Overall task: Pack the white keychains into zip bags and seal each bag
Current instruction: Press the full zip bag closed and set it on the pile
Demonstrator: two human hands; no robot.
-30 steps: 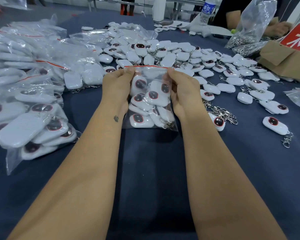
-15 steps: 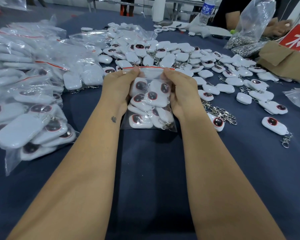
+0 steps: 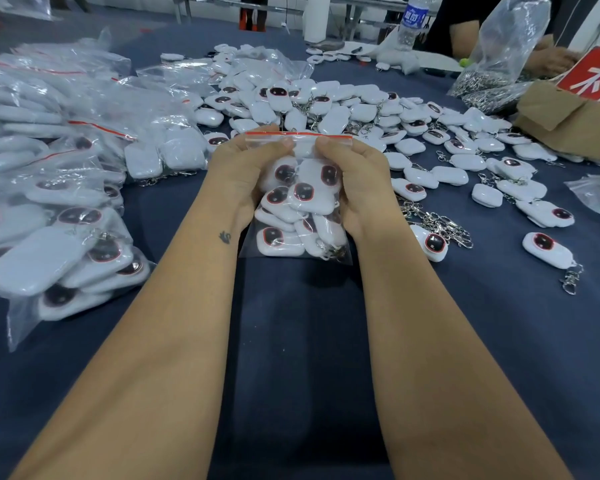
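Currently a filled zip bag [image 3: 300,206] is pinched below its red strip between left hand [image 3: 246,168] and right hand [image 3: 357,174] fingertips, sealing apparently underway; sealed bags [image 3: 59,216] lie leftward, loose keychains [image 3: 413,147] remain beyond.

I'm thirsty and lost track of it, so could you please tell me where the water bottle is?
The water bottle stands at the table's far edge, upper right in the head view, just left of the big clear bag of metal clasps.
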